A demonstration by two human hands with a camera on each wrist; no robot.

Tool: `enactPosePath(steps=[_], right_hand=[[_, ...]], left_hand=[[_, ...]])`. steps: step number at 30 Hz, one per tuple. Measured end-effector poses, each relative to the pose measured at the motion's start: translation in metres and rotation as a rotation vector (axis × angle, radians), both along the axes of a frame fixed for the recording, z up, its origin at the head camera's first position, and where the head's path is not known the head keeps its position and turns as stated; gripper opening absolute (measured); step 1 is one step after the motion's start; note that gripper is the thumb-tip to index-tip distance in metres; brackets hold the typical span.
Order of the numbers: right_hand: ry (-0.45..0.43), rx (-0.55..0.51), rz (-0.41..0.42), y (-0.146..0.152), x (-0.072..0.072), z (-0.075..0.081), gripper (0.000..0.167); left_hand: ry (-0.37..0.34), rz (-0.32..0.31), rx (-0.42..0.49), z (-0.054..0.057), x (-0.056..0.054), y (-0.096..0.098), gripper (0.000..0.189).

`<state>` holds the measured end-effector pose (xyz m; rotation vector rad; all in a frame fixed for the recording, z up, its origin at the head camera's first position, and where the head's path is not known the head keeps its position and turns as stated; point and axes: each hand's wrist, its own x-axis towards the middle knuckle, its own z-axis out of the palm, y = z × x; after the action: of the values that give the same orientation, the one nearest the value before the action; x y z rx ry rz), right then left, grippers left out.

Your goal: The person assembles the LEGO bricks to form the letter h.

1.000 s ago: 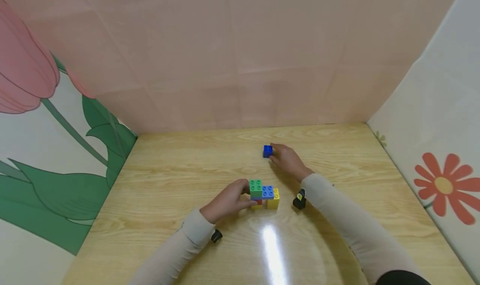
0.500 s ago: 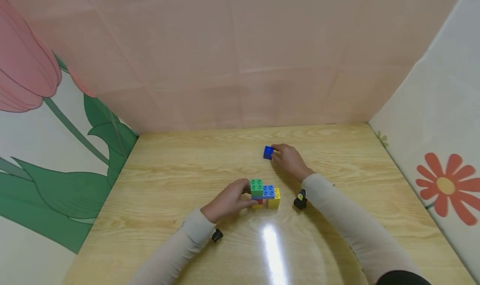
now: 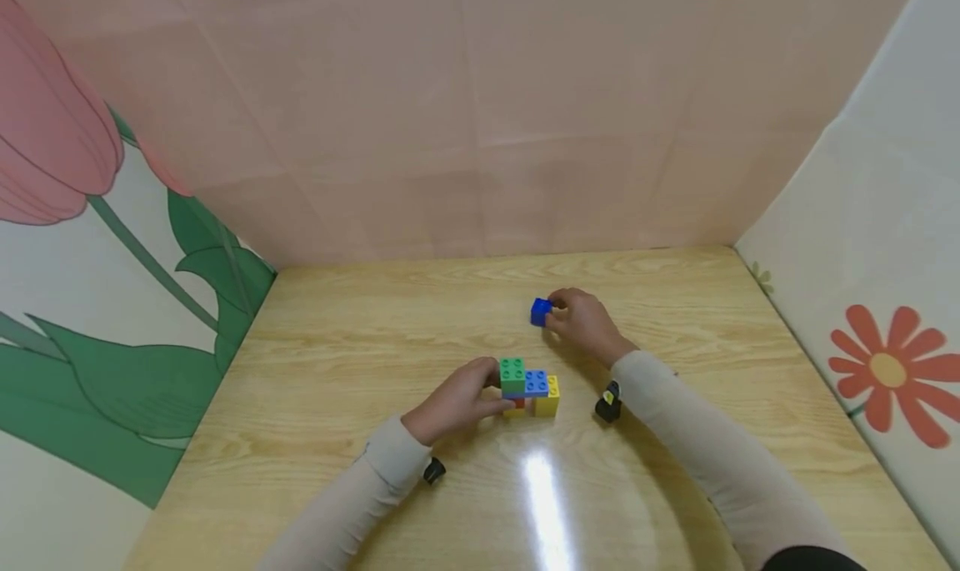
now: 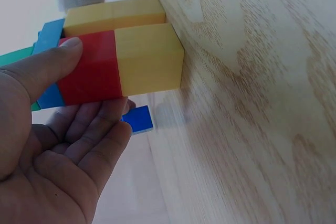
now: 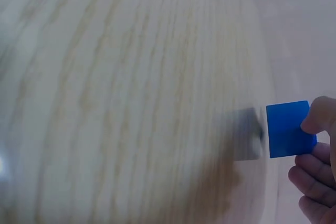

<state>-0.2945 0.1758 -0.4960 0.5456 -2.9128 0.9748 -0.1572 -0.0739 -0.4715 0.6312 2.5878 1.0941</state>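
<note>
My left hand [image 3: 459, 400] grips a small structure of toy building blocks from its left side. In the left wrist view its thumb presses on the red block [image 4: 92, 69], which joins a yellow block [image 4: 149, 59]. A light blue block [image 3: 536, 382] bridges across to a second yellow block [image 3: 547, 400], and a green block [image 3: 512, 374] tops the left end. Farther back, my right hand [image 3: 588, 328] pinches a dark blue block [image 3: 540, 312] between thumb and fingers. The right wrist view shows that dark blue block [image 5: 289, 129] close over the table, its shadow beside it.
The wood-grain table [image 3: 360, 321] runs back to a pink wall covering [image 3: 465, 196]. Side panels carry a painted tulip [image 3: 52, 129] on the left and a red flower [image 3: 888, 371] on the right. Black wrist devices [image 3: 608, 404] sit by the sleeves.
My right hand has drawn the dark blue block slightly toward me and to the right, turning it a little. The left hand and the structure stay in place.
</note>
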Motion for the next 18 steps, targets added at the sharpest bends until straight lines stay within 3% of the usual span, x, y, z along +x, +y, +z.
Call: enactPosePath(steps=[10, 18], right_hand=[[0.094, -0.036, 0.036, 0.006, 0.014, 0.017, 0.038], [0.111, -0.054, 0.077, 0.000, 0.031, 0.040, 0.040]], left_hand=[[-0.013, 0.012, -0.017, 0.001, 0.001, 0.003, 0.028], [-0.024, -0.001, 0.006, 0.001, 0.000, 0.002, 0.030]])
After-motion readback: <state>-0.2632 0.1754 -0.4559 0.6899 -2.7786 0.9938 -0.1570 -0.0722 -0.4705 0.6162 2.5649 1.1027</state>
